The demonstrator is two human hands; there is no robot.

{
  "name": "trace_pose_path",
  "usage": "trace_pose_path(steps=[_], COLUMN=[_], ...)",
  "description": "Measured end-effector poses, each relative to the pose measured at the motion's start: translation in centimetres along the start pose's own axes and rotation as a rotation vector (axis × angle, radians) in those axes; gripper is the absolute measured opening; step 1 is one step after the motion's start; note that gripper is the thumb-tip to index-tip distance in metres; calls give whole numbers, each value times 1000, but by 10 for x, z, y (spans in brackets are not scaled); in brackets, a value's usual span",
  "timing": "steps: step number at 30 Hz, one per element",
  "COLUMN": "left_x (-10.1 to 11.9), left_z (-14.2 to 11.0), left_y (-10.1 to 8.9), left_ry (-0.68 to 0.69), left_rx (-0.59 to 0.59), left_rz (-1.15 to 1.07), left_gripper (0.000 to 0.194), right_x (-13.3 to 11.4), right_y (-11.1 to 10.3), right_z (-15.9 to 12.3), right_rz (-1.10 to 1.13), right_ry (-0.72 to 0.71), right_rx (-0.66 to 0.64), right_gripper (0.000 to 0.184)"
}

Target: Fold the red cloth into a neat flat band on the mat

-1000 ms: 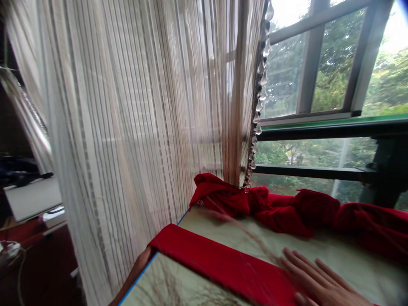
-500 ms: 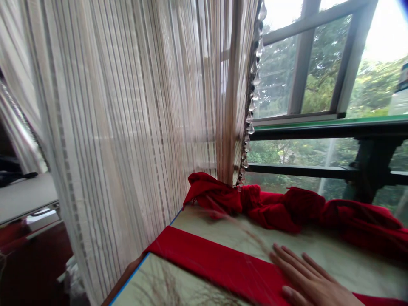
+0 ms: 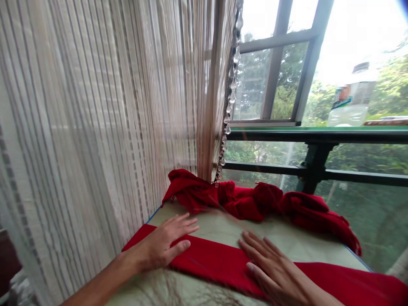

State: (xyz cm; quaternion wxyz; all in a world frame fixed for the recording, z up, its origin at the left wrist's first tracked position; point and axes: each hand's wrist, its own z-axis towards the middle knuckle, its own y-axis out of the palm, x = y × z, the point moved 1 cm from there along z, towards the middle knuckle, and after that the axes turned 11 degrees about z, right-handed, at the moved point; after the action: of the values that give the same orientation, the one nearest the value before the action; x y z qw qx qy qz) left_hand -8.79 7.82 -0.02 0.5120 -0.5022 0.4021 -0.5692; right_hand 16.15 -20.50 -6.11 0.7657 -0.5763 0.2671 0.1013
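Observation:
A long red cloth (image 3: 216, 259), folded into a flat strip, lies across the pale table top (image 3: 287, 242). On the strip's left part is my left hand (image 3: 170, 240), its fingers apart and its thumb over the red fabric. My right hand (image 3: 270, 263) lies flat across the strip nearer its middle, fingers stretched out. Neither hand grips anything. Along the table's far edge a second red cloth (image 3: 248, 202) sits crumpled in a loose heap, with a fringe at its right end. Loose hair strands blur the lower part of the view.
A striped sheer curtain (image 3: 95, 119) hangs on the left, edged with clear beads (image 3: 228, 119). Beyond the table runs a dark green railing (image 3: 270, 135). A plastic bottle (image 3: 349, 114) stands on its ledge. An opened window frame (image 3: 283, 41) is behind it.
My view has turned to the right. My left hand has come into view over the red strip. The right hand still lies flat on the strip, and more of the strip's right end shows.

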Motion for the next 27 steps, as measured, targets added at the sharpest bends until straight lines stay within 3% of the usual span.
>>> trace_pose_path(steps=[3,8,10,13,17,20,23,27], left_x=[6,-25,-26,4,82,122,128,105], left_z=[15,1,4,29,74,89,84,75], left_y=[13,21,19,18,32,48,55,47], left_ry=[0,-64,-67,-30,110,131,103,127], left_rx=[-248,-291,-300,-249,-145,-216,-262,-324], left_rz=[36,109,117,98,-5,-65,-51,-64], left_gripper=[61,64,65,65,70,82,88,83], right_x=[-1,-6,-11,-15,-9,1,6,10], right_y=[-1,-6,-10,-13,-8,-2,-1,-1], right_z=[1,3,3,2,3,5,7,9], right_rz=[36,23,28,30,35,53,40,36], right_ry=[17,48,56,53,21,13,26,13], right_rx=[-99,-154,-168,-180,-151,-132,-171,-149], right_gripper=[66,71,72,72,72,74,75,77])
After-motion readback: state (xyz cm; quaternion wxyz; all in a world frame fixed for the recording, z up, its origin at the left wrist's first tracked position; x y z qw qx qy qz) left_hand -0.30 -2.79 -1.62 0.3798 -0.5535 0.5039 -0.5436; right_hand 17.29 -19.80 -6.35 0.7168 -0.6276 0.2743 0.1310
